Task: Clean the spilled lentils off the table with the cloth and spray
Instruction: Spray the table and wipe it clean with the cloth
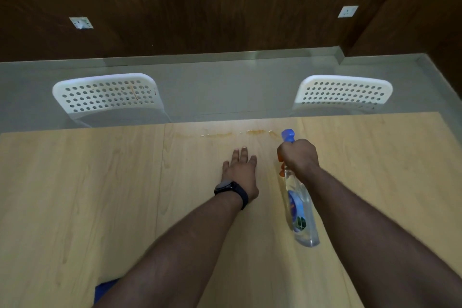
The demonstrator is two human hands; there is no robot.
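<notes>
R hand (298,155) fist closed round neck of clear plastic spray bottle w/ blue nozzle (300,197), nozzle aimed at orange-brown lentil smear (226,134) nr far edge | L hand (241,172) fingers open, flat on pale wood table (75,195), prob bracing you | blue cloth (105,290) at near edge, under L forearm.

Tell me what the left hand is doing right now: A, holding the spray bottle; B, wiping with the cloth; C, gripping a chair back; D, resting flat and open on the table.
D: the left hand lies palm-down with fingers spread on the table, while the right hand holds the spray bottle.
</notes>
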